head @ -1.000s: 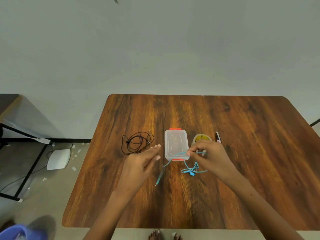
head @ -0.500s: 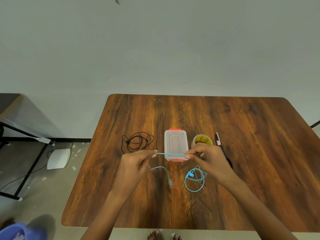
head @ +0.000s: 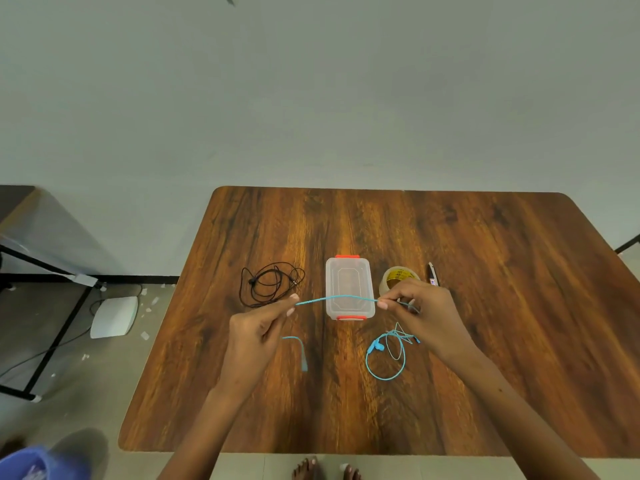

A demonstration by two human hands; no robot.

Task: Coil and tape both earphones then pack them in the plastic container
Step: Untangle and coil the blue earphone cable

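Both hands, left and right, pinched the blue earphone taut above the closed container on the bench, so coiling had evidently just begun; next, I judged, came winding its slack into loops.
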